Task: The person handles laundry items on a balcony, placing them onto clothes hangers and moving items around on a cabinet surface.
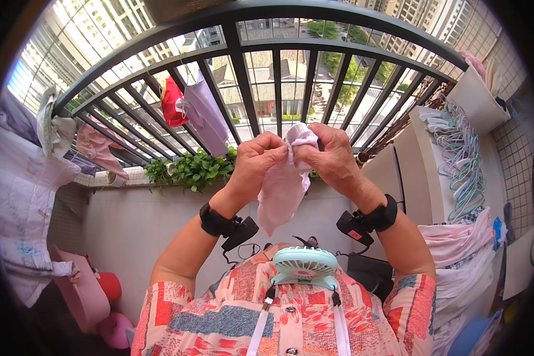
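Both hands are raised in front of my chest, holding a small pale pink cloth garment (281, 196). My left hand (260, 155) pinches its upper edge between thumb and fingers. On the other side of the bunched top, my right hand (331, 151) grips a ribbed, cuff-like fold. The rest of the fabric hangs down to a narrow tip. Its exact kind cannot be told, since the top is gathered and partly hidden by my fingers. Each wrist wears a black strap with a small black device.
Ahead runs a dark metal balcony railing (276, 44), with a red cloth (172, 102) and a lilac garment (204, 111) hanging by it. Potted green plants (196, 171) stand below. Many hangers (460, 164) and piled clothes (458, 249) lie right; a pink basin (81, 289) stands left.
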`<state>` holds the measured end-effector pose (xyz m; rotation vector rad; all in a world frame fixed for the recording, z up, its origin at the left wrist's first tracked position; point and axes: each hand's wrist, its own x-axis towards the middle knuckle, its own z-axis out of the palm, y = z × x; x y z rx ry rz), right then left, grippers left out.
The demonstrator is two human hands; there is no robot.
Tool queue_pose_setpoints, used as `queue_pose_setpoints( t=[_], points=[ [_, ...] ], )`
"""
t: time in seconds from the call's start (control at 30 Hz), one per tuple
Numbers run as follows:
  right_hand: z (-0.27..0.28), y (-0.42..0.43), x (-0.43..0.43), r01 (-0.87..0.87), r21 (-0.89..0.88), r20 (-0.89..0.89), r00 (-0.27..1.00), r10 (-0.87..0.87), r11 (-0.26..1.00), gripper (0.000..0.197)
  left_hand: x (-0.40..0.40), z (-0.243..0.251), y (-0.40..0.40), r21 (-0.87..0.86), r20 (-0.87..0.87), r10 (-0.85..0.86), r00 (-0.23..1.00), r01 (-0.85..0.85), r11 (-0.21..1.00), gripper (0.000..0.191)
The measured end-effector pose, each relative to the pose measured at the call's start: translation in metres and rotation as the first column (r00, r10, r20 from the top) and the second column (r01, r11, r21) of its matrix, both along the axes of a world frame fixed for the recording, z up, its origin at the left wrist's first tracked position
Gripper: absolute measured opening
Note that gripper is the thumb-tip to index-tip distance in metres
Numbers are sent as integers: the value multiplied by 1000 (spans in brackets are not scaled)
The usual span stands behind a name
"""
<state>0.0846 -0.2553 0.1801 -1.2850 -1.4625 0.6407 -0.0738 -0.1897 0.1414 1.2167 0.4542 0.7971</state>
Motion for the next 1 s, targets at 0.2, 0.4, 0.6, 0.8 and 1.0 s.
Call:
queue_pose_setpoints(
  t=[0.2, 0.4, 0.6, 0.8, 1.0],
  points=[
    [-23, 20, -54, 119, -75, 40, 992, -116, 990, 20, -48, -17, -3, 586, -204, 375, 904, -194, 786, 22],
    [-26, 21, -69, 70, -121, 7, 998, -70, 990, 15, -79, -40, 11, 618, -519, 507, 688, -108, 779, 15],
    [-64, 38, -45, 316, 199, 421, 827, -372, 928, 13, -83, -14, 29, -269, -222, 145, 964, -203, 941, 16],
    [-38, 37, -55, 287, 328, 428, 804, -412, 900, 41, -58, -3, 38, -28, -173, 222, 960, -231, 973, 15],
    [-73, 29, -77, 104, 94, 26, 994, -106, 990, 8, -19, 6, 21, 746, -235, 557, 797, -219, 629, 11]
  ],
)
